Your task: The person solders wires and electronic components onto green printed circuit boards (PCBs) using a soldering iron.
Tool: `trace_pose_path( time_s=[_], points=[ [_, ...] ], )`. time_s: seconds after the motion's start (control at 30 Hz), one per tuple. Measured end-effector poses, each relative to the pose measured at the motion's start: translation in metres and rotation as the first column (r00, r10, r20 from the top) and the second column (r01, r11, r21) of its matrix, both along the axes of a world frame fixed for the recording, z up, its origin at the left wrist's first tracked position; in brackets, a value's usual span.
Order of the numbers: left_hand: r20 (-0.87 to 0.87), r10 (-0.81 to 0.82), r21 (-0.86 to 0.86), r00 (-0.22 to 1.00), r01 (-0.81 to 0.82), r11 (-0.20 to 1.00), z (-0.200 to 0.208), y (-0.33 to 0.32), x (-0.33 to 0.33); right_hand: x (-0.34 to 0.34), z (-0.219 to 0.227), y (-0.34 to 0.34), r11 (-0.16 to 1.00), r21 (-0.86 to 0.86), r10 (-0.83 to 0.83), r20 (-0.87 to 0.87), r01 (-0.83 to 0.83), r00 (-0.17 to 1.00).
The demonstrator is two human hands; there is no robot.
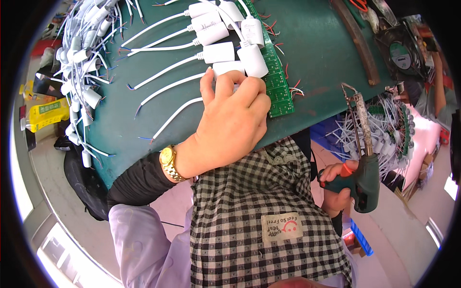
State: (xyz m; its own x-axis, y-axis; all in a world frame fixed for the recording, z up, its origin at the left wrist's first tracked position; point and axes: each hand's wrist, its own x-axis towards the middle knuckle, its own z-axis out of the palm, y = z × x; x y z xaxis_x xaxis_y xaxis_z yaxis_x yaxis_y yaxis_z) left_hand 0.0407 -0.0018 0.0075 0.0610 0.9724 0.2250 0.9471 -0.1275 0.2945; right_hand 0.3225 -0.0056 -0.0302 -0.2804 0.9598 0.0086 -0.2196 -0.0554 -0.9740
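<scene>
My left hand (230,113), with a gold watch at the wrist, is closed over a white cylinder whose cable (177,117) runs out to the left; the palm and fingers hide most of it. Several like white cylinders (218,53) lie in a row beyond, their cables pointing left with bare coloured wire ends. Beside them a strip of green circuit boards (278,91) lies along the right, with short red and white wires sticking out. My right hand (336,189) grips a dark green soldering gun (367,185) by its handle, tip upward, off the table's near right edge.
A heap of white cabled cylinders (81,53) covers the green table's (317,57) left side. A curved brown bar (357,43) and a black fan (402,55) are at the far right. Below the right edge is a blue bin (331,137) with more wired parts (384,134).
</scene>
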Motion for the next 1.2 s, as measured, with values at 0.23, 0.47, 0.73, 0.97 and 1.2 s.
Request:
trace_pose_path(
  time_s=[0.23, 0.47, 0.73, 0.97, 1.2],
  points=[
    [-0.023, -0.088, 0.246, 0.996, 0.091, 0.965, 0.027, 0.003, -0.011, -0.001, -0.004, 0.007, 0.997, 0.061, -0.033, -0.047, 0.036, 0.998],
    [0.201, -0.353, 0.087, 0.914, 0.342, 0.936, 0.069, 0.092, -0.048, 0.011, -0.011, 0.010, 0.987, 0.145, -0.049, -0.099, 0.063, 0.994],
    [-0.203, -0.633, -0.668, 0.747, 0.367, 0.647, 0.073, 0.124, -0.043, 0.018, -0.018, -0.005, 0.963, 0.169, -0.175, -0.191, 0.208, 0.966],
    [-0.154, -0.758, -0.567, 0.634, 0.572, 0.594, 0.062, 0.089, -0.076, 0.036, -0.034, -0.011, 0.931, 0.126, -0.312, -0.208, 0.342, 0.927],
    [-0.156, -0.604, -0.603, 0.782, 0.409, 0.685, 0.126, 0.085, -0.046, 0.074, -0.065, -0.054, 0.741, 0.178, -0.600, -0.258, 0.647, 0.758]
  ],
)
